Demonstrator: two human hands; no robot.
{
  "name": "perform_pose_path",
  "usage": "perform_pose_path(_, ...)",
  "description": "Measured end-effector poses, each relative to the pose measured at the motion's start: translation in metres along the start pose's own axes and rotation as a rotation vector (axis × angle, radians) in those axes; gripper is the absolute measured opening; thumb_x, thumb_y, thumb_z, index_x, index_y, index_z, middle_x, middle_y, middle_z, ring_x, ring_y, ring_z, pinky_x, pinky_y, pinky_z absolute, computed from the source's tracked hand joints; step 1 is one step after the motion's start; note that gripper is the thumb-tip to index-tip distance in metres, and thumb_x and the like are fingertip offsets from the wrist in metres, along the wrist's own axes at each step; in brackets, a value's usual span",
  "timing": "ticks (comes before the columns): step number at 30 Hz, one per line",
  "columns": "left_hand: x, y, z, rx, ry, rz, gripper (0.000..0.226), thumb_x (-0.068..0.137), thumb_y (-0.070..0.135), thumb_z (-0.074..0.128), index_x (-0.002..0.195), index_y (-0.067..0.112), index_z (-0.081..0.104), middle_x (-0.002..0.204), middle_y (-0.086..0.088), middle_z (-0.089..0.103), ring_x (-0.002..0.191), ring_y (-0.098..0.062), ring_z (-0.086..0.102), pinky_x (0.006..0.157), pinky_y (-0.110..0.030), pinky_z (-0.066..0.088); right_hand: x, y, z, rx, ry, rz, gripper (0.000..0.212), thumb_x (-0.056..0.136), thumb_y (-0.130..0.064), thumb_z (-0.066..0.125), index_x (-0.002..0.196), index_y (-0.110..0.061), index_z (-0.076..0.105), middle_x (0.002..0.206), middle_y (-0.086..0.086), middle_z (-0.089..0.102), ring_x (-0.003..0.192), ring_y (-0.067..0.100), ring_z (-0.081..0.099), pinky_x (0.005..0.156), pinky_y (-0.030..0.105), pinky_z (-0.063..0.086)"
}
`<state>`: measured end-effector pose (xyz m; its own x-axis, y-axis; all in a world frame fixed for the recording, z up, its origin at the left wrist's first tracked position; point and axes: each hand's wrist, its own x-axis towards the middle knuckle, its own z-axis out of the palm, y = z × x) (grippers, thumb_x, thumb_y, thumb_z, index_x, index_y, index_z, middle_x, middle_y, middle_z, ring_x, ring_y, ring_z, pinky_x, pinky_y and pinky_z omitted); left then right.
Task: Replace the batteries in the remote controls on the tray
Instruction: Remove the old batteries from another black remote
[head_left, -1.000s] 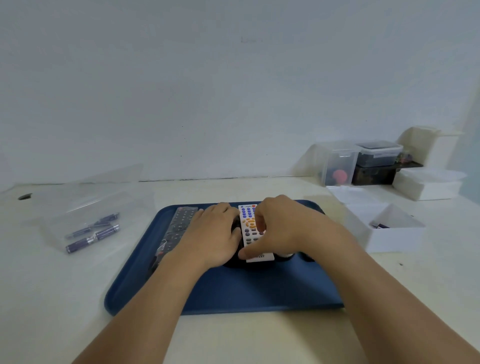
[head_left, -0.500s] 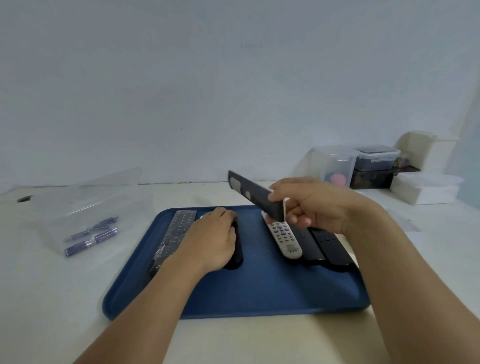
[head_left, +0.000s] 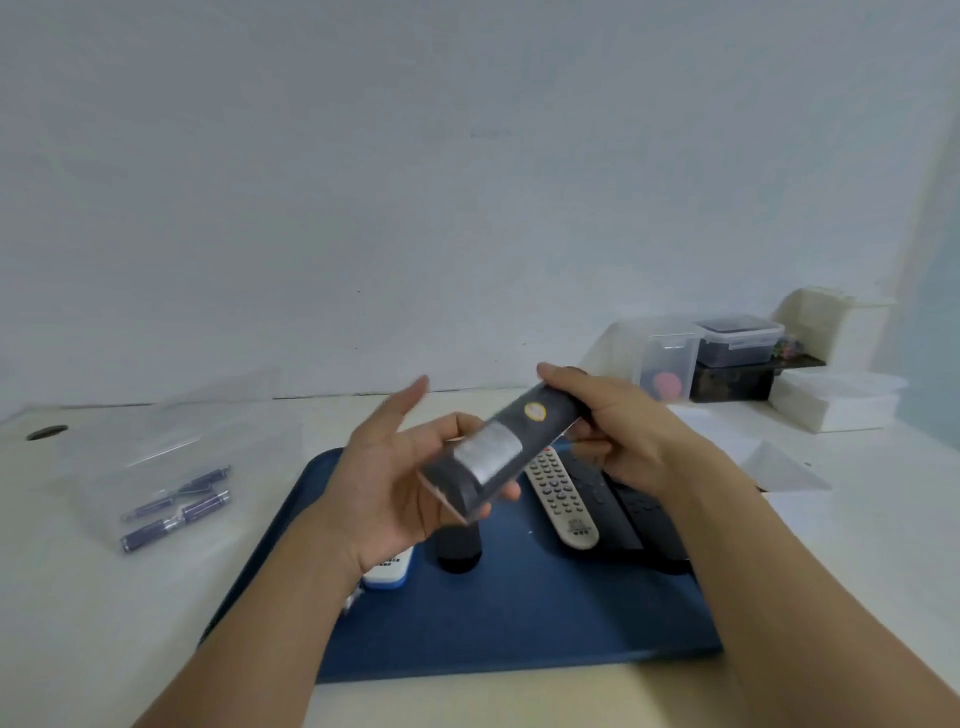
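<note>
Remote (head_left: 511, 446) back-up above tray (head_left: 519, 623); both hands' grip curled round it

Plain pale wall (head_left: 467, 182) fills the top half, flat white-grey, a few faint marks, bluish cast toward the right edge. It meets the surface (head_left: 78, 597) along a dark seam. Surface is cream-white, matte, evenly lit, soft shadows only. Round dark cable hole (head_left: 47, 432) at far left near the wall. Back right corner holds stacked storage: clear lidded bin (head_left: 667, 358) with something red inside, dark-filled clip-lid box (head_left: 740, 340) on a black box (head_left: 732, 382), white lidded container (head_left: 836, 400) in front, an open white box (head_left: 826, 317) behind, against the wall. Light is diffuse, no window visible.
</note>
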<state>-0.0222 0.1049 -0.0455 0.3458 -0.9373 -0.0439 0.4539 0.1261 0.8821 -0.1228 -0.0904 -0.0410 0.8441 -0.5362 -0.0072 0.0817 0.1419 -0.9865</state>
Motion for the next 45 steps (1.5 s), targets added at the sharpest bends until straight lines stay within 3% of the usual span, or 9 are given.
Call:
perform_pose_path(4,0.006,-0.016,0.006,0.310,0.048,-0.063,0.029,0.091,0.033,0.062,0.105,0.007,0.060,0.085,-0.016,0.066,0.062,-0.031,0.066,0.057,-0.033,0.055,-0.004,0.012,0.023,-0.363,-0.045,-0.212,0.036,0.084,-0.037,0.078,0.083,-0.003,0.064,0.063,0.001,0.053,0.052,0.009,0.044,0.042,0.019,0.032)
perform_pose_path(8,0.012,-0.022,0.006,0.446,0.156,0.043,0.019,0.102,0.024,0.054,0.114,0.009,0.056,0.082,-0.020,0.070,0.060,-0.034,0.066,0.058,-0.035,0.055,-0.006,0.016,0.034,-0.446,-0.093,-0.374,0.026,0.085,-0.026,0.078,0.106,-0.016,0.069,0.085,-0.004,0.074,0.068,0.001,0.064,0.061,0.015,0.047)
perform_pose_path(14,0.014,-0.027,0.007,0.557,0.171,0.127,0.014,0.102,0.019,0.056,0.116,0.017,0.057,0.074,-0.018,0.068,0.064,-0.036,0.070,0.063,-0.041,0.060,-0.001,0.017,0.025,-0.533,-0.077,-0.466,0.038,0.074,-0.030,0.088,0.107,-0.022,0.070,0.093,-0.001,0.075,0.086,0.017,0.072,0.079,0.033,0.060)
perform_pose_path(23,0.016,-0.030,0.008,0.498,0.178,0.116,0.017,0.103,0.025,0.056,0.118,0.017,0.056,0.071,-0.018,0.064,0.055,-0.031,0.064,0.052,-0.035,0.056,0.000,0.018,0.025,-0.670,0.050,-0.587,0.038,0.076,-0.039,0.084,0.107,-0.024,0.068,0.088,-0.007,0.071,0.074,0.010,0.066,0.071,0.028,0.059)
perform_pose_path(27,0.018,-0.031,0.008,0.539,0.205,0.135,0.018,0.103,0.029,0.056,0.115,0.015,0.056,0.071,-0.017,0.065,0.053,-0.030,0.063,0.050,-0.034,0.054,0.001,0.019,0.026,-0.620,0.068,-0.560,0.035,0.079,-0.037,0.082,0.108,-0.022,0.068,0.091,-0.007,0.071,0.081,0.014,0.069,0.075,0.029,0.059)
perform_pose_path(30,0.020,-0.034,0.009,0.596,0.239,0.151,0.023,0.104,0.036,0.053,0.110,0.014,0.056,0.071,-0.017,0.065,0.053,-0.032,0.063,0.050,-0.036,0.055,0.003,0.017,0.022,-0.559,0.107,-0.539,0.015,0.086,-0.030,0.077,0.098,-0.021,0.073,0.096,-0.007,0.072,0.086,0.010,0.067,0.075,0.023,0.054)
perform_pose_path(33,0.021,-0.038,0.011,0.611,0.246,0.148,0.025,0.105,0.040,0.050,0.107,0.016,0.058,0.071,-0.017,0.065,0.053,-0.033,0.063,0.051,-0.037,0.055,-0.002,0.004,0.015,-0.434,0.097,-0.436,0.012,0.086,-0.021,0.077,0.091,-0.011,0.073,0.086,0.000,0.073,0.072,0.007,0.062,0.062,0.015,0.049)
perform_pose_path(38,0.023,-0.035,0.012,0.509,0.284,0.168,0.025,0.104,0.040,0.053,0.098,0.018,0.063,0.069,-0.019,0.064,0.049,-0.031,0.061,0.050,-0.034,0.054,-0.009,-0.019,-0.012,-0.007,0.183,-0.150,0.016,0.086,-0.015,0.076,0.095,-0.003,0.069,0.078,0.008,0.066,0.062,0.011,0.059,0.056,0.019,0.052)
perform_pose_path(45,0.023,-0.036,0.008,0.489,0.280,0.166,0.025,0.104,0.035,0.054,0.105,0.011,0.061,0.076,-0.024,0.070,0.053,-0.033,0.066,0.051,-0.034,0.055,0.000,0.007,-0.013,-0.451,0.256,0.139,0.018,0.078,0.000,0.080,0.087,0.010,0.067,0.076,0.023,0.073,0.060,0.026,0.073,0.055,0.031,0.062)
